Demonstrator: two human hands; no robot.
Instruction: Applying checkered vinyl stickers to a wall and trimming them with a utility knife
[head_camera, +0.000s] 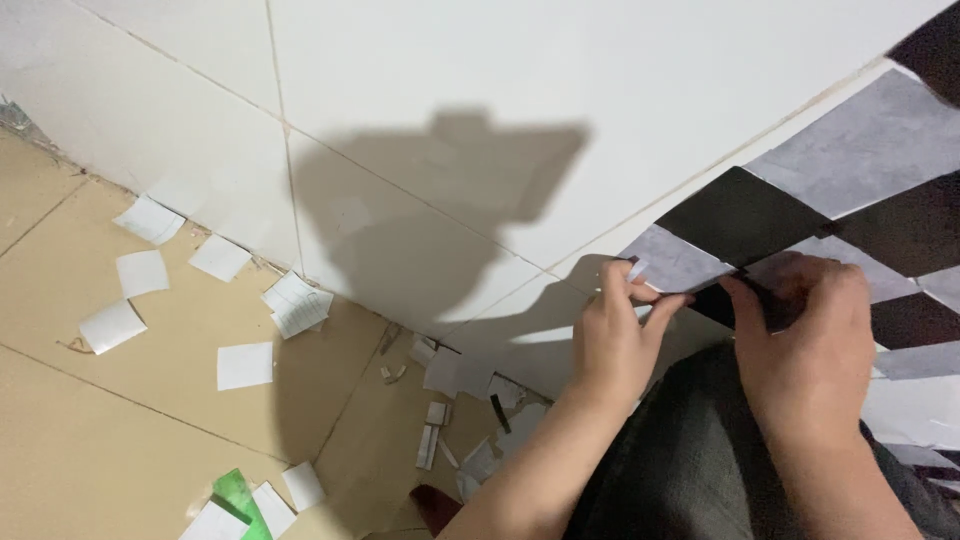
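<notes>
Two hands at right: left hand (615, 335) and right hand (805, 340) both pinch one black sticker tile (725, 300) on the white wall (600, 90). About ten white paper scraps (245, 365) and one green piece (238, 493) lie on the floor (100, 430), left.

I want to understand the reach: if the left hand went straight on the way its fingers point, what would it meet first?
Probably the grey tile sticker on the white wall: the left hand already pinches its lower edge, though depth is unclear.

Wall tiles (620, 90) were plain white; stuck-on squares (800, 200) made a black-and-grey diamond checker. Floor (120, 420) was beige, littered with white paper scraps (244, 365), plus one green piece (236, 492).
</notes>
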